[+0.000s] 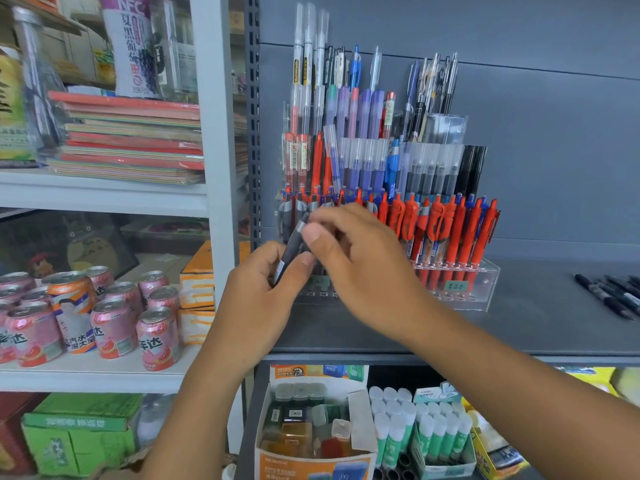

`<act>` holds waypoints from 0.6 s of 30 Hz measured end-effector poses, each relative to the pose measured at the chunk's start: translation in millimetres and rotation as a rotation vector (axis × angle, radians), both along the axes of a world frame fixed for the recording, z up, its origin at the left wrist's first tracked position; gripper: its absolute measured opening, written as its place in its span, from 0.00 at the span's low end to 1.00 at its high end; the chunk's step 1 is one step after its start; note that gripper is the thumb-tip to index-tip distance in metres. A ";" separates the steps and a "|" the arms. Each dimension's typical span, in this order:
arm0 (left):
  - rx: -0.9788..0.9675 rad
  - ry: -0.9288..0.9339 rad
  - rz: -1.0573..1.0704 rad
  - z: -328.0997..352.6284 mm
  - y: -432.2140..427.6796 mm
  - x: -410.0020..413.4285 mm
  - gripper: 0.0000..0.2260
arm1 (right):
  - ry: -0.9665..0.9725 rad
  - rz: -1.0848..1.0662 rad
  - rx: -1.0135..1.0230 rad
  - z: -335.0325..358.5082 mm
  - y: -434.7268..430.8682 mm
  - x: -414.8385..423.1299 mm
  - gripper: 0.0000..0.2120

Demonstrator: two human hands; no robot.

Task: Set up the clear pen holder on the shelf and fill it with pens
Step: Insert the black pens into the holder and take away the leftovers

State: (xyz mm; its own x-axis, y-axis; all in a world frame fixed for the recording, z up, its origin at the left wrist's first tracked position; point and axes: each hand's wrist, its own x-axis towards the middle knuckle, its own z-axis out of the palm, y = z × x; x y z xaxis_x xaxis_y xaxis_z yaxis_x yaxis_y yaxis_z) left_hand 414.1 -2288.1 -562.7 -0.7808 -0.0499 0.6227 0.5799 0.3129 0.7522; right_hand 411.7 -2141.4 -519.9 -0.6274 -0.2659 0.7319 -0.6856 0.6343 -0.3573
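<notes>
Probably one dark pen (293, 244), leaning up-right, pinched by left hand (256, 299) and right hand (360, 268).

Pink cans (157, 337) at left; paper stack (131, 147) above them; glue sticks (394, 441) bottom right

The dark grey shelf (519, 327) is carrying the tiered clear pen holder (486, 284), which is standing upright toward 12 o'clock, packed with pens. Loose black pens (609, 296) are lying flat at 3 o'clock, well apart from it.
</notes>
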 end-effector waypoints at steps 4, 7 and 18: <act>-0.047 -0.004 -0.006 0.2 1.0 -0.4 0.09 | -0.183 0.143 -0.112 -2.9 -9.7 2.6 0.08; 0.024 -0.030 -0.058 -0.4 0.1 0.5 0.09 | -0.258 0.233 -0.325 5.4 -10.5 3.8 0.04; 0.086 -0.044 -0.022 -2.2 -0.8 -1.5 0.09 | -0.056 0.167 -0.555 49.5 14.8 -7.8 0.09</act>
State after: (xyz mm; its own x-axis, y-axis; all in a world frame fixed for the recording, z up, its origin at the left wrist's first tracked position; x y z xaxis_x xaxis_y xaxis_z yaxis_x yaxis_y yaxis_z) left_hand 412.5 -2288.9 -564.9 -0.8089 -0.0841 0.5819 0.5516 0.2336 0.8007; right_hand 403.8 -2126.7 -470.4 -0.6519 0.0493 0.7567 -0.7306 0.2261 -0.6443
